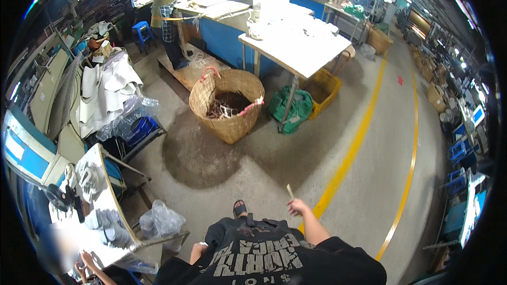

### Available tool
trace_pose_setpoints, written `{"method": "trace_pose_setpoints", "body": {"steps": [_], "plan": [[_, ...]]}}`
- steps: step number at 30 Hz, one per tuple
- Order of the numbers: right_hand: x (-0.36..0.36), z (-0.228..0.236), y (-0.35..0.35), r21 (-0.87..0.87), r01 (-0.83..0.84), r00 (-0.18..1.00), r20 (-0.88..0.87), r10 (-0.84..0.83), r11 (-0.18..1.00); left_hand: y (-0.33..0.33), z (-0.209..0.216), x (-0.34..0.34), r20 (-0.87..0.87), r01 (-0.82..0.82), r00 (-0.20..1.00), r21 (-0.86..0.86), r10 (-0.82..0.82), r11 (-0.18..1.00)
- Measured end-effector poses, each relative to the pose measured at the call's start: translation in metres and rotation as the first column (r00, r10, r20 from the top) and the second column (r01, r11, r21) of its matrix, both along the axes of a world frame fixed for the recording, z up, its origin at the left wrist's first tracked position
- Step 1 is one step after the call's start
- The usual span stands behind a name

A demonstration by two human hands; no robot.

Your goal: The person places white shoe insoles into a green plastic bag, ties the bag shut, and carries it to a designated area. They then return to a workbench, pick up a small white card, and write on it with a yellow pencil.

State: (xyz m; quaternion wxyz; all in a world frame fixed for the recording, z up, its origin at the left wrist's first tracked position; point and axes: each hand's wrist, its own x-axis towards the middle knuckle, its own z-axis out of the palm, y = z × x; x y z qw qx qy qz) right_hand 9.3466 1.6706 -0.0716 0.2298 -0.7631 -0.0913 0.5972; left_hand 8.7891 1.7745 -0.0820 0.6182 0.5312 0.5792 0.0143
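Head view: I see the right hand [298, 207] gripping a pale stick [290, 191] above the floor [264, 180]; the left hand [199, 250] has a grip I cannot tell. Carrying seems underway, calling next for a steady hold.

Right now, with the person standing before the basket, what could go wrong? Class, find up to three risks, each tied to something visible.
1. The stick juts out from the right grip, so it might knock something or slip if held loosely.
2. The basket stands ahead; walking into it could hurt the foot in the sandal.
3. The green bag bunches around a table leg and might snag anyone passing close.
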Motion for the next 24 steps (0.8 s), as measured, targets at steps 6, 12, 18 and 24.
{"method": "trace_pose_setpoints", "body": {"steps": [6, 12, 18, 24], "plan": [[0.034, -0.014, 0.057, -0.040, 0.195, 0.972, -0.125, -0.198, 0.980, 0.215, -0.001, 0.120, -0.393, -0.040, 0.919, -0.020, 0.029, 0.999], [0.107, -0.023, 0.063, -0.156, 0.362, 0.923, -0.079, -0.377, 0.919, 0.362, 0.017, 0.269, -0.217, -0.140, 0.960, 0.181, 0.179, 0.973], [0.230, -0.037, 0.118, -0.283, 0.407, 0.867, -0.180, -0.465, 0.868, 0.421, 0.032, 0.440, 0.044, -0.200, 0.978, -0.081, 0.204, 0.976], [0.353, 0.024, 0.286, -0.060, 0.051, 0.998, -0.026, -0.052, 0.997, 0.455, 0.069, 0.603, 0.294, -0.079, 0.955, 0.081, 0.052, 0.994]]}}
